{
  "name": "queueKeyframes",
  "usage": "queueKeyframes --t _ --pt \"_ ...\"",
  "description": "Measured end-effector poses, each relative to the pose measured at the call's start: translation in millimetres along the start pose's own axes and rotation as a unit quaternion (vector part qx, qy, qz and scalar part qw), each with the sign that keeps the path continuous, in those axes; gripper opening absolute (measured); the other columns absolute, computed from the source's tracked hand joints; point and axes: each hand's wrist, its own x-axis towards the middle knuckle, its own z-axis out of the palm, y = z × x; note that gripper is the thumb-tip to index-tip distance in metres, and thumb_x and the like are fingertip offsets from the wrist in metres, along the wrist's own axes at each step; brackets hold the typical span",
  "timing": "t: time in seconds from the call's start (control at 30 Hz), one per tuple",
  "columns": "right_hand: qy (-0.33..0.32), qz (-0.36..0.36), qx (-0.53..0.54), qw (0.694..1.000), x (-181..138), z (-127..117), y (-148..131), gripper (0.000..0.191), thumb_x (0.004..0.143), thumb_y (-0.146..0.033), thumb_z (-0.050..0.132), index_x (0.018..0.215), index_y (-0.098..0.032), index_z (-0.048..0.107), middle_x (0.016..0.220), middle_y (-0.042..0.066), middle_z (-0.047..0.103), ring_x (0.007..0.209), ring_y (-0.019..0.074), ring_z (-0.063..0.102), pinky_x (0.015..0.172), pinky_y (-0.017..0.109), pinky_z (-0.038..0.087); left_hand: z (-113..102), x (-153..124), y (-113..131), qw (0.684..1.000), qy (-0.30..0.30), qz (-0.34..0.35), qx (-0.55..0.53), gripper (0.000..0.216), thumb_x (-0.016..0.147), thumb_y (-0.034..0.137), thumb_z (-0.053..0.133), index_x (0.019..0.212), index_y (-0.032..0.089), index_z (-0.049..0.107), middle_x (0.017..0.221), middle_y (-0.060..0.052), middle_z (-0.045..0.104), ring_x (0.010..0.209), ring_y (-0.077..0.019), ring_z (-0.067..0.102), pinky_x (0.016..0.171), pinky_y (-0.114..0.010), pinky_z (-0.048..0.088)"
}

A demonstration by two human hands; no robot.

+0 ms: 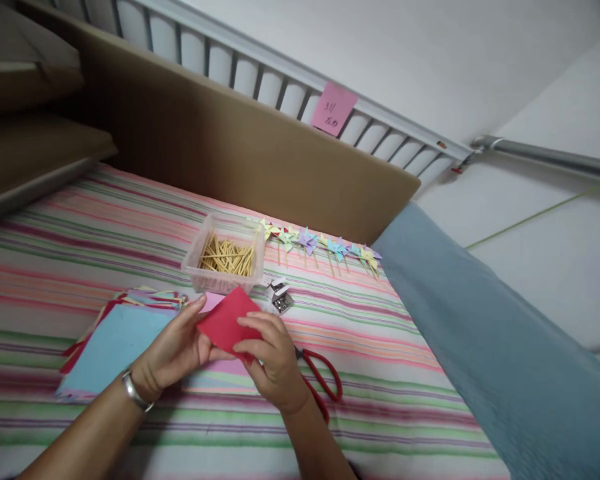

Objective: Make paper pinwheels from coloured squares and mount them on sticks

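Note:
A red square of paper [226, 319] is held just above the striped bedsheet [80, 260]. My left hand [173, 350] pinches its left edge, thumb on top, with a silver bracelet at the wrist. My right hand [273, 357] grips the paper's right and lower edge with curled fingers. Under the hands lies a pink sheet [225, 367]. A stack of coloured paper squares [113, 343], light blue on top, lies left of my left hand.
A clear plastic tub of wooden sticks [225, 257] stands behind the hands, with a small stapler [279, 297] beside it. Red-handled scissors [323, 383] lie by my right wrist. Several paper pinwheels [325, 250] line a brown cardboard panel [240, 147]. A blue cloth [495, 353] lies right.

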Motion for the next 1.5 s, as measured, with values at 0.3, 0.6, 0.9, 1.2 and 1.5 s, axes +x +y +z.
queueKeyframes --t 0.3,0.6,0.9,1.2,1.5 --pt "-0.064 -0.025 -0.062 0.996 -2 9 6 0.033 0.071 -0.003 0.050 0.090 -0.025 0.065 0.123 0.004 0.058 0.120 0.0224 0.045 0.097 0.042 0.038 -17 6 2 0.989 0.119 0.060 0.059 0.006 0.074 0.014 0.068 0.079 0.015 0.071 0.073 -0.003 0.073 0.060 -0.0119 0.064 0.055 -0.020 0.051" --pt "-0.084 0.005 -0.054 0.995 -3 13 4 0.023 0.075 -0.008 0.055 0.089 -0.023 0.064 0.121 0.005 0.060 0.120 0.0216 0.046 0.101 0.042 0.034 -25 11 -3 0.968 0.111 0.094 0.205 0.017 0.067 0.024 0.074 0.078 0.011 0.071 0.073 -0.007 0.073 0.062 -0.0142 0.062 0.060 -0.023 0.045" --pt "-0.030 0.070 -0.027 0.997 -3 16 -1 0.011 0.080 -0.014 0.059 0.085 -0.021 0.064 0.110 0.007 0.063 0.112 0.0208 0.051 0.097 0.039 0.038 -22 12 -1 0.957 0.131 0.128 0.224 0.019 0.066 0.021 0.071 0.083 0.011 0.070 0.075 -0.006 0.074 0.065 -0.0162 0.063 0.065 -0.026 0.045" --pt "-0.023 0.166 -0.017 0.986 -1 19 -1 0.006 0.081 -0.019 0.062 0.076 -0.020 0.066 0.074 0.001 0.065 0.076 0.0155 0.058 0.086 0.033 0.040 -25 15 -6 0.934 0.184 0.125 0.281 0.017 0.060 0.023 0.075 0.071 0.013 0.068 0.065 0.000 0.070 0.056 -0.0122 0.057 0.057 -0.022 0.040" --pt "-0.006 0.297 -0.009 0.955 0 26 0 0.008 0.074 -0.017 0.066 0.067 -0.019 0.064 0.067 -0.001 0.061 0.067 0.0140 0.055 0.065 0.025 0.040 -21 18 -16 0.934 0.189 0.089 0.290 0.021 0.058 0.026 0.075 0.072 0.014 0.066 0.065 0.000 0.069 0.057 -0.0145 0.058 0.057 -0.025 0.041"
